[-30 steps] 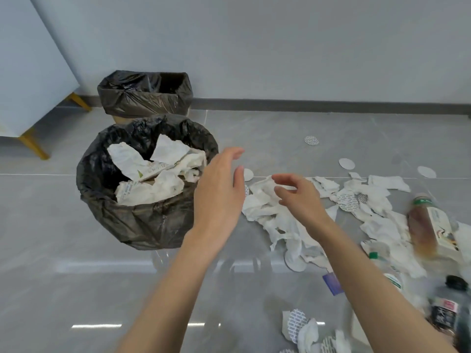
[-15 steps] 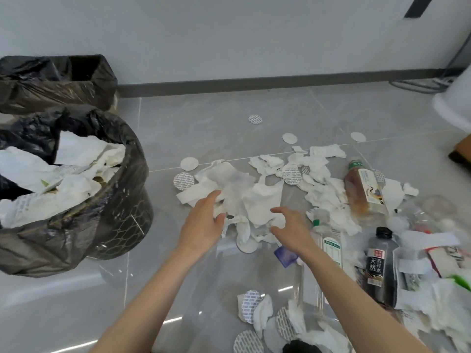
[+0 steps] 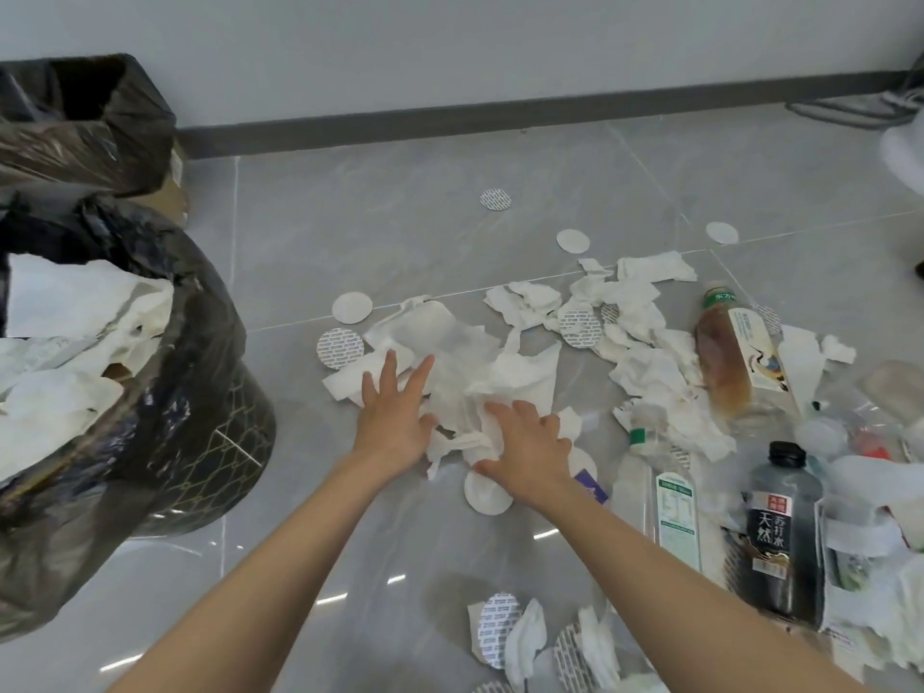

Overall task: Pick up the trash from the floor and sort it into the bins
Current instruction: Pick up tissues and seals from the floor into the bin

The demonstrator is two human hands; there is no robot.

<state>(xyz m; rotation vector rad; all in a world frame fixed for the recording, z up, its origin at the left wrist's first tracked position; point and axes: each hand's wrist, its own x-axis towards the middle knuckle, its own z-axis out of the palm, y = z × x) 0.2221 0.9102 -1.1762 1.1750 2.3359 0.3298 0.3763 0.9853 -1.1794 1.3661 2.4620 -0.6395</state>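
The tissue heap (image 3: 480,372) sprawled crosswise
The left hand (image 3: 395,422) lay splayed flat on it — the right hand (image 3: 525,452) curled its fingers in.

One head-worn wide-angle view, looking forward and steeply down onto the grey floor (image 3: 375,217). Close in: both forearms (image 3: 280,552) enter from the bottom edge. Wall (image 3: 450,52) and skirting (image 3: 450,123) run across the top.

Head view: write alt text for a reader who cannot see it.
Two bare hands press into a pile of crumpled white paper on the grey floor: left hand flat with fingers spread, right hand curling into it. A black-bagged bin holding paper stands left; bottles sit right.
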